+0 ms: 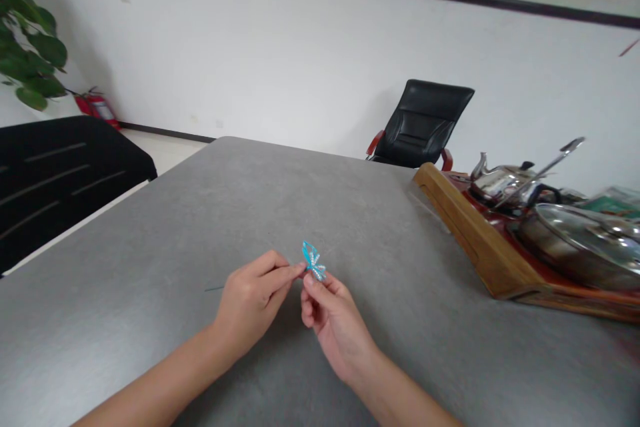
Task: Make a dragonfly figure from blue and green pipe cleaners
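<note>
Over the near part of the table, both hands meet at a small turquoise beaded ornament (313,260), with looped, petal-like parts and rows of white beads. My left hand (256,293) is closed, its thumb and index finger pinching the ornament's left base. From the lower right, my right hand (336,321) grips its lower edge between thumb and index finger, the other fingers curled. A thin dark stem or wire (214,289) sticks out to the left behind my left hand. Whether it joins the ornament is hidden by the fingers.
A grey table (280,193) spreads out below. On the right stands a wooden tea tray (465,240) with a steel kettle (505,181) and a glass-lidded pan (585,247). Beyond are a black leather chair (425,120), a mesh-backed chair (65,180) and a plant (30,40).
</note>
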